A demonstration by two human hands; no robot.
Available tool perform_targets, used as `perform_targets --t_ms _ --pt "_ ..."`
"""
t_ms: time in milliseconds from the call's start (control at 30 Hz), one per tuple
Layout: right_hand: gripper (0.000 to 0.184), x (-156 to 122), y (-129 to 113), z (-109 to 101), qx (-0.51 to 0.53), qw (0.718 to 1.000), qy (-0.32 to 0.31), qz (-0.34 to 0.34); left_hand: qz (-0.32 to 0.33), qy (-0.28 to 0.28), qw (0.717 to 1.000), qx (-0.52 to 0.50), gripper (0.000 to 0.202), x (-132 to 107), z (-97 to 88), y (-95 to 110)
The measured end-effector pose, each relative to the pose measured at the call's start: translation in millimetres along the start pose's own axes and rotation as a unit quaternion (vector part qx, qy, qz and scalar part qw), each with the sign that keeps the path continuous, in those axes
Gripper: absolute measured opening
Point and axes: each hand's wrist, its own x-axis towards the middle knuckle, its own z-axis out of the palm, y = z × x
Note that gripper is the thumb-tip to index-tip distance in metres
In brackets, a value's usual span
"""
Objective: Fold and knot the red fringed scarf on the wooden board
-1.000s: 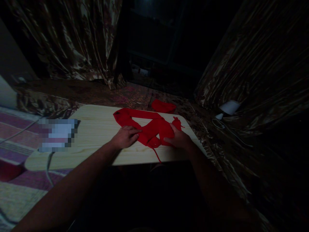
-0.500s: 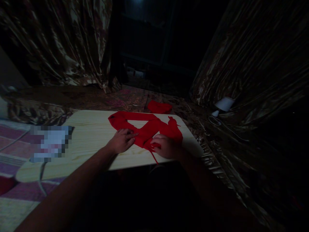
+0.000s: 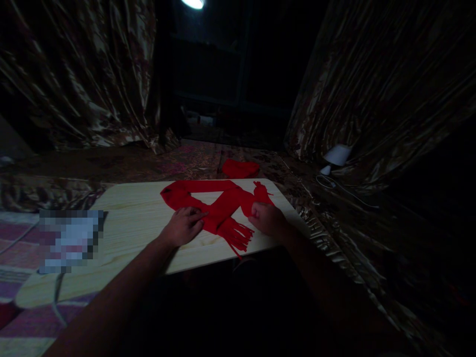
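Observation:
A red fringed scarf (image 3: 219, 203) lies folded in a triangle shape on a pale wooden board (image 3: 141, 213). My left hand (image 3: 183, 225) rests flat on the scarf's left strip, fingers stretched out and pressing it down. My right hand (image 3: 268, 218) is closed in a loose fist on the scarf's right part, pinching the cloth. The fringed end (image 3: 238, 237) spreads out between my two hands near the board's front edge.
A second small red cloth (image 3: 240, 168) lies just beyond the board. A blurred flat item (image 3: 69, 238) sits at the board's left end. A white lamp-like object with a cord (image 3: 334, 157) stands at right. Shiny patterned curtains hang all round; striped bedding lies at left.
My right hand has shifted right along the scarf and the fringed end now lies spread between the hands. The camera has tilted, so the board sits lower in view.

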Motion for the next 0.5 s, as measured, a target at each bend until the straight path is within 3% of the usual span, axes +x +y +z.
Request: perform_targets --t_ms 67,100,167,233,367,433,500 --pt "0.035 6 5 6 -0.073 0.991 0.099 0.054 0.003 0.002 1.0 0.006 0.044 1 -1.5 2" --pt "0.044 10 9 10 -0.095 0.987 0.104 0.07 0.003 0.003 1.0 0.01 0.045 1 -2.4 3" --pt "0.05 20 18 16 -0.107 0.988 0.054 0.101 0.002 0.002 1.0 0.018 0.046 1 -4.4 5" --pt "0.039 31 30 18 -0.076 0.988 -0.012 0.132 0.003 -0.001 1.0 0.026 0.047 2 -6.2 7" --pt "0.028 62 53 10 0.191 0.97 -0.03 0.147 0.003 -0.006 0.999 0.039 0.047 3 -7.9 9" --pt "0.027 80 61 3 0.348 0.929 -0.001 0.13 0.002 -0.006 0.999 0.046 0.048 3 -7.5 10" --pt "0.022 101 65 -5 0.506 0.853 0.048 0.117 0.004 -0.008 0.999 0.051 0.049 4 -6.8 10"
